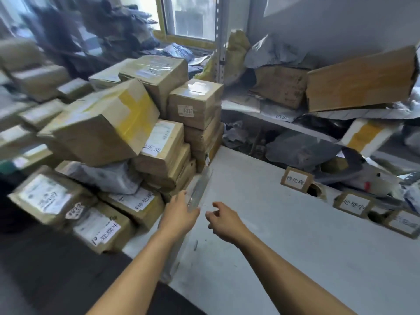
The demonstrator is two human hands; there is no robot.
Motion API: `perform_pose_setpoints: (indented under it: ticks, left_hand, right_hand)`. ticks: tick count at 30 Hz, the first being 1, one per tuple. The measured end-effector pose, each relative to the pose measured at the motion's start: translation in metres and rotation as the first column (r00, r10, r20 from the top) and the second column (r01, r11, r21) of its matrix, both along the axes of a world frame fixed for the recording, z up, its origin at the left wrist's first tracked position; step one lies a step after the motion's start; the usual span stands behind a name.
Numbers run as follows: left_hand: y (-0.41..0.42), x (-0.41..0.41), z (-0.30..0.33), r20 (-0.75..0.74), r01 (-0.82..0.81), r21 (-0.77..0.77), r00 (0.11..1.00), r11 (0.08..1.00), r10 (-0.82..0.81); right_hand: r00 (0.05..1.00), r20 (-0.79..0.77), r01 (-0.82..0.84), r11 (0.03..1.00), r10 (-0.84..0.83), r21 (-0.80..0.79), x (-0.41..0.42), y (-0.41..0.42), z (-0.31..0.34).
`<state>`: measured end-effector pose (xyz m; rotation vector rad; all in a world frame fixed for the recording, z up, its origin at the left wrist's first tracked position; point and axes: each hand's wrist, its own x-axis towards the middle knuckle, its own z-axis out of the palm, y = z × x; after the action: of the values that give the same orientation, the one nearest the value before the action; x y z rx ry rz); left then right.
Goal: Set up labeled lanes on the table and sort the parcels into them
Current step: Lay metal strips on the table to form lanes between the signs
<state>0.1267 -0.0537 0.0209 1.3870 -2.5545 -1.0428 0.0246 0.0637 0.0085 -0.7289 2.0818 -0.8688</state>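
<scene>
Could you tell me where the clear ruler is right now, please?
The clear ruler is mid-frame in the head view, held by the left hand at the table's left edge, beside the stacked boxes.

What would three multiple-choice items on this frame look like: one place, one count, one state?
1. Where do the label cards stand?
A. on the box stack
B. on the table, along its far right side
C. on the floor

2. How many label cards?
A. one
B. three
C. six

3. What is the left hand doing?
A. holding a clear strip
B. lying flat and empty
C. lifting a box

Key: 1 B, the cards line the table edge below the shelf; 2 B, three white-faced cards in a row; 3 A, the hand grasps the strip's near end.
</scene>
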Motion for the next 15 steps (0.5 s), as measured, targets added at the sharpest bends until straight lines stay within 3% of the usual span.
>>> perform_pose_setpoints:
  ticks: [2, 5, 10, 15]
  left_hand:
    - [-0.002, 0.018, -0.016, 0.075, 0.003, 0.147, 0.997, 0.989, -0.015]
    - [0.001, 0.038, -0.035, 0.049, 0.058, 0.260, 0.996, 0.964, -0.073]
    - [0.005, 0.049, -0.042, -0.036, 0.079, 0.179, 0.997, 0.981, -0.074]
    - [0.005, 0.050, -0.031, -0.092, 0.071, 0.101, 0.994, 0.992, -0.062]
  right_hand:
    - [0.995, 0.103, -0.014, 0.999, 0.010, 0.035, 0.019, -0.006, -0.009]
    - [0.973, 0.232, -0.002, 0.999, -0.009, 0.047, 0.036, -0.012, -0.019]
    - [0.926, 0.378, 0.013, 1.000, -0.009, -0.010, 0.053, -0.020, -0.024]
    - [0.913, 0.408, 0.031, 0.999, -0.016, -0.031, 0.056, -0.022, -0.025]
